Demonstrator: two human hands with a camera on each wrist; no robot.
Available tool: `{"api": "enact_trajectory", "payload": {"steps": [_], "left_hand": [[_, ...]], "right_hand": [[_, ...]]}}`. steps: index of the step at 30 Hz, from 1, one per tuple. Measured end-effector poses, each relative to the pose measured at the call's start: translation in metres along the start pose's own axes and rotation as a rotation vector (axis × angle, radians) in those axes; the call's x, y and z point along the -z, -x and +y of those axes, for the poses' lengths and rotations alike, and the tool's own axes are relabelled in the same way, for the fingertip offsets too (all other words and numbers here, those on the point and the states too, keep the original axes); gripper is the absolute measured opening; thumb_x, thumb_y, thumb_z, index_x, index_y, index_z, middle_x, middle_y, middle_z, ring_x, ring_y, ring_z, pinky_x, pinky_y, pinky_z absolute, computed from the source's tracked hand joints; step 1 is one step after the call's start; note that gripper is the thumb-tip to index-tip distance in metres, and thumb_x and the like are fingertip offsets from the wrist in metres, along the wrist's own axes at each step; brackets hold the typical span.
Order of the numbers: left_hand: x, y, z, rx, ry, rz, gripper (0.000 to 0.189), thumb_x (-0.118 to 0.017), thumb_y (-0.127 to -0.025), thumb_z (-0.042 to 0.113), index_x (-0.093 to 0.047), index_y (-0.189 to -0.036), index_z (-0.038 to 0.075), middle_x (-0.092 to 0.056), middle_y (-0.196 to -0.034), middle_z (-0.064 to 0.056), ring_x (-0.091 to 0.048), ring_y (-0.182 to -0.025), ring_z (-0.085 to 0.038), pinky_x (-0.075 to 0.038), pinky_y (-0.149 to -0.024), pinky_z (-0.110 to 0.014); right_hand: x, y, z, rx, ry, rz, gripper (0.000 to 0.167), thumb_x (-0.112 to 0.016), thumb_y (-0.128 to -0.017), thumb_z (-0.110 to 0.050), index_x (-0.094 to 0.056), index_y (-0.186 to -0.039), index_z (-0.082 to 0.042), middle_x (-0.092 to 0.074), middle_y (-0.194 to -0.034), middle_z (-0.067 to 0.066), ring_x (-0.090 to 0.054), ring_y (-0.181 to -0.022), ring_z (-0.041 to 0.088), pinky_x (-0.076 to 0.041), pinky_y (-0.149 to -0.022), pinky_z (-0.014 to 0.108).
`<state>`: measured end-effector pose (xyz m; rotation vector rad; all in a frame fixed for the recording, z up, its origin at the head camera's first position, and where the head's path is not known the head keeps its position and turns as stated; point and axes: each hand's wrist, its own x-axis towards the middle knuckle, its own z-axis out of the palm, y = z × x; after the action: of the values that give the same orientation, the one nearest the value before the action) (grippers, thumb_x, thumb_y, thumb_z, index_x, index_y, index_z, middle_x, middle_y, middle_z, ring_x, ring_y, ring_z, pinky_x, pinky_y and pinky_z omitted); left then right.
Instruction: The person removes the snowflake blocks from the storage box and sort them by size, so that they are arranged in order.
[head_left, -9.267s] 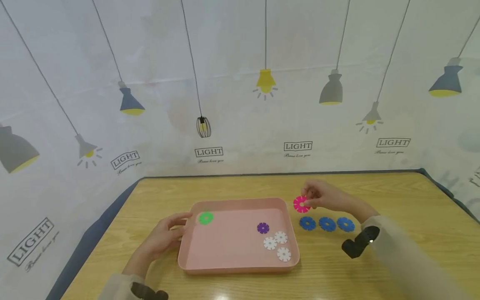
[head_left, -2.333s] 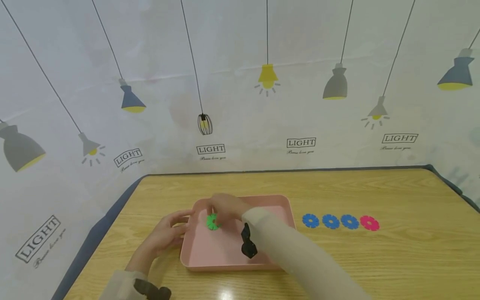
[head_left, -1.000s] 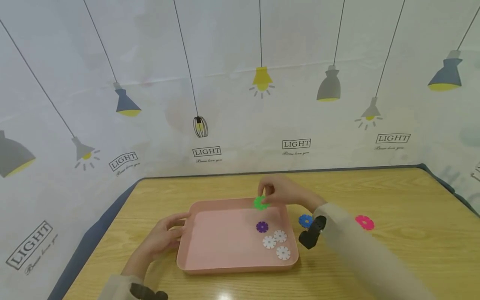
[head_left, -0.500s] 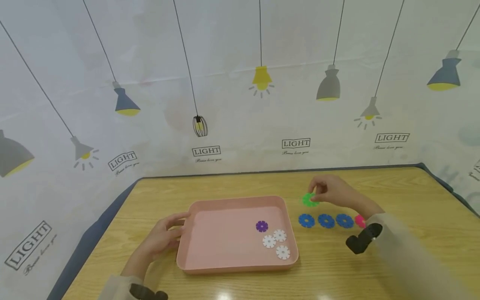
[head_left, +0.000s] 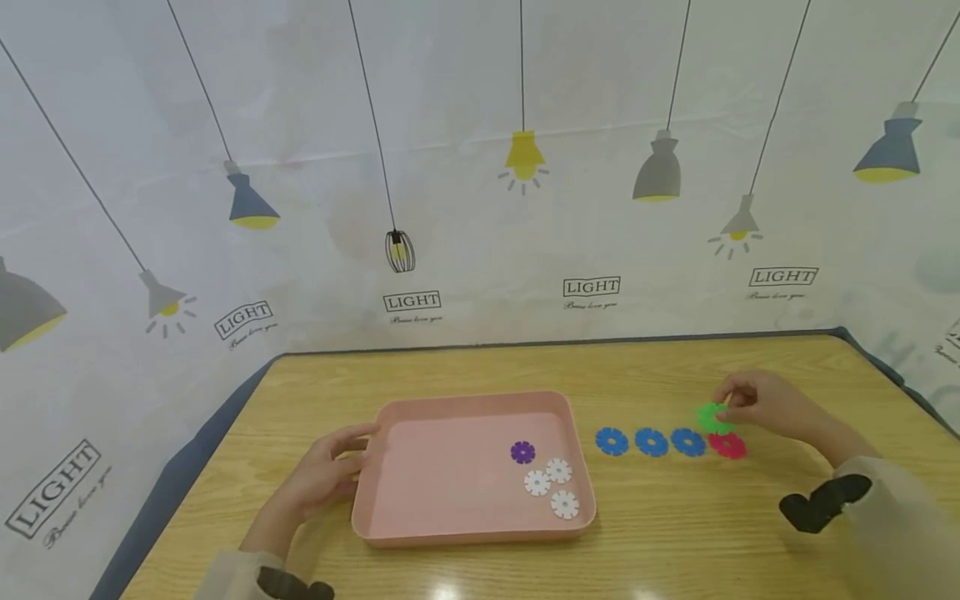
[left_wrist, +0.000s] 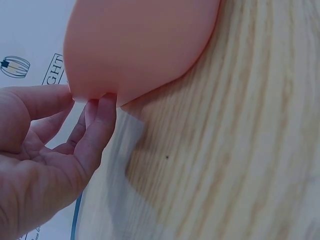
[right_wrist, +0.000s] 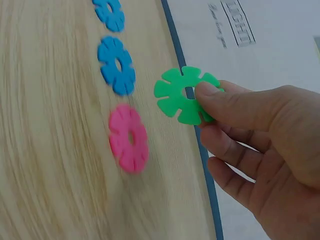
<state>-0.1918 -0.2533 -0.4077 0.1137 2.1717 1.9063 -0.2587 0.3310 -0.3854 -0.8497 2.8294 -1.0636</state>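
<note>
My right hand pinches a green notched plastic snowflake disc between thumb and forefinger. It hangs just behind a pink disc that lies on the wooden table; in the head view the green one partly overlaps it. Left of the pink disc lie three blue discs in the same row. At the tray's left side, my left hand grips the wall of the pink tray near a corner, thumb and fingers on it. Inside the tray are a purple disc and three white discs.
A wooden table carries everything. Behind it stands a pale wall cloth printed with hanging lamps and lettering. Dark blue edging runs along the table's back.
Earlier, the pink disc was set at the row's right end. The green disc was lifted from the tray's left part and carried right, over the blue discs to the pink one. My left hand stays put.
</note>
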Motion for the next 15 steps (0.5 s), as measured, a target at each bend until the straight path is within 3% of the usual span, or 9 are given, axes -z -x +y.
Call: {"api": "enact_trajectory", "payload": {"steps": [8,15], "left_hand": [[0.000,0.000,-0.001,0.003,0.004,0.001,0.048,-0.048,-0.094,0.004,-0.031,-0.137,-0.007,-0.033,-0.131,-0.032,-0.054,-0.101,-0.027,-0.050,-0.080,-0.041],[0.001,0.001,0.000,0.008,-0.018,-0.009,0.048,-0.049,-0.094,0.007,-0.032,-0.138,-0.005,-0.032,-0.132,-0.032,-0.055,-0.101,-0.027,-0.051,-0.079,-0.040]], "right_hand": [[0.014,0.028,0.028,-0.109,0.000,-0.053,0.018,-0.066,-0.083,-0.007,-0.061,-0.093,0.006,-0.059,-0.071,-0.005,-0.054,-0.063,0.006,-0.045,-0.054,0.026],[0.016,0.042,0.038,-0.205,0.033,-0.062,0.025,-0.066,-0.084,-0.014,-0.061,-0.098,0.006,-0.060,-0.076,-0.002,-0.054,-0.067,0.005,-0.046,-0.056,0.026]]}}
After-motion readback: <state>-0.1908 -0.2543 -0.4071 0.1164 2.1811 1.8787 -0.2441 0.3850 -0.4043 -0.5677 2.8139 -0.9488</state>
